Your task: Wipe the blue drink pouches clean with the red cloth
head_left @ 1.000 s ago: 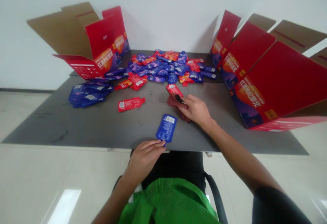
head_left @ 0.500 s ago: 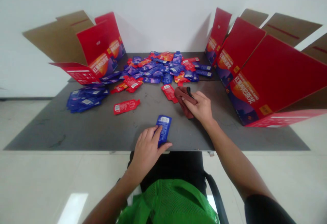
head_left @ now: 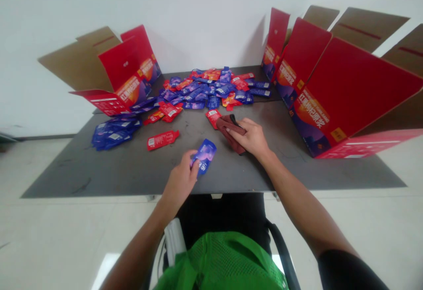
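Observation:
My left hand [head_left: 183, 173] grips a blue pouch [head_left: 205, 154] near the table's front edge, thumb on its printed purple face. In my right hand [head_left: 251, 136] is a folded brown cloth [head_left: 230, 132] with a dark edge, pinched between thumb and fingers. The cloth partly covers one end of a red pouch [head_left: 213, 117] lying on the table. Another red pouch [head_left: 162, 140] lies flat to the left, apart from both hands. Further left rests a stack of blue pouches [head_left: 115, 133].
A heap of mixed blue and red pouches [head_left: 208, 89] spreads across the back of the grey table [head_left: 132, 175]. An open red carton [head_left: 127, 67] stands at the left, and large open red cartons [head_left: 343, 91] stand at the right. A white wall rises behind.
My left hand has picked up and turned over the blue pouch, so its purple front now shows instead of the barcode side. The cloth in my right hand has shifted slightly left.

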`<action>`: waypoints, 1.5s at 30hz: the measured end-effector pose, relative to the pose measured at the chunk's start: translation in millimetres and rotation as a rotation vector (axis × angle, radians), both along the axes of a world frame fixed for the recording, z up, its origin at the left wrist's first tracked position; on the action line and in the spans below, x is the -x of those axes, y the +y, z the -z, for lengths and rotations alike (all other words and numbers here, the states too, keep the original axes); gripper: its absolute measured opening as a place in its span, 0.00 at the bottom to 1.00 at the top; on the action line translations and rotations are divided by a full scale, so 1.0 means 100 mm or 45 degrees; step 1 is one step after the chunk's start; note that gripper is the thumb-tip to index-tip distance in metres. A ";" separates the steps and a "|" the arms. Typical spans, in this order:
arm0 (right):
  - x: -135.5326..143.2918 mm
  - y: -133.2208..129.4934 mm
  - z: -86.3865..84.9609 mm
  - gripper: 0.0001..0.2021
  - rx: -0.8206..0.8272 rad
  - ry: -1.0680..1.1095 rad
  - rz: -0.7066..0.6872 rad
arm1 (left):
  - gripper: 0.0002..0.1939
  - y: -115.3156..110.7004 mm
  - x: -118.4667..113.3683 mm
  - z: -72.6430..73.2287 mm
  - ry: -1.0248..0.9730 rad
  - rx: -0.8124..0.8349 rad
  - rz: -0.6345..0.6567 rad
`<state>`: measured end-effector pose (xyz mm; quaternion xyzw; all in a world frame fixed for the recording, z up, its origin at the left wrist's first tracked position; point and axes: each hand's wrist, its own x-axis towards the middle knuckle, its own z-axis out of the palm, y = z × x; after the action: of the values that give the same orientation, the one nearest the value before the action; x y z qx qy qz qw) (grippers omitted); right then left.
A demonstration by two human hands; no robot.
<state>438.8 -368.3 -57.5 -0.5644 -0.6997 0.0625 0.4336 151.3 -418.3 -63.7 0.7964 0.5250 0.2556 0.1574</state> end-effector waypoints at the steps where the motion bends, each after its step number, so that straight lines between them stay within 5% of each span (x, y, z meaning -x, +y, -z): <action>1: -0.01 0.00 0.00 0.16 0.005 0.000 -0.011 | 0.17 0.00 0.01 0.03 -0.045 -0.022 -0.009; 6: -0.02 0.00 0.00 0.16 0.013 -0.019 -0.065 | 0.23 -0.27 0.10 0.10 0.018 -0.238 0.078; 11: 0.00 -0.01 -0.02 0.17 0.036 -0.046 -0.078 | 0.22 -0.61 0.23 0.18 0.151 -0.290 0.354; 19: 0.17 -0.10 -0.12 0.18 -0.026 -0.097 -0.094 | 0.20 -0.71 0.19 0.39 0.144 -0.458 0.447; 24: 0.69 -0.49 -0.09 0.18 -0.019 -0.381 -0.526 | 0.16 -0.69 0.18 0.45 0.050 -0.493 0.429; 27: 0.84 -0.50 0.01 0.16 0.020 -0.555 -0.694 | 0.13 -0.67 0.18 0.43 -0.015 -0.509 0.398; 34: 0.61 0.17 -0.09 0.20 0.081 -0.684 -0.279 | 0.12 -0.67 0.13 0.33 -0.028 -0.417 0.376; 37: 0.70 -0.02 -0.13 0.20 -0.013 -0.621 -0.354 | 0.12 -0.68 0.13 0.35 -0.041 -0.393 0.352; 41: 0.84 -0.33 -0.01 0.17 -0.002 -0.646 -0.682 | 0.11 -0.70 0.12 0.37 -0.069 -0.381 0.310; 45: 0.71 0.00 0.04 0.19 0.104 -0.637 -0.470 | 0.12 -0.70 0.12 0.35 -0.070 -0.350 0.314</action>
<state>367.5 -368.2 -61.3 -0.4426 -0.8722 0.0273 0.2064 139.5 -488.1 -98.7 0.8615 0.3789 0.3253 0.0915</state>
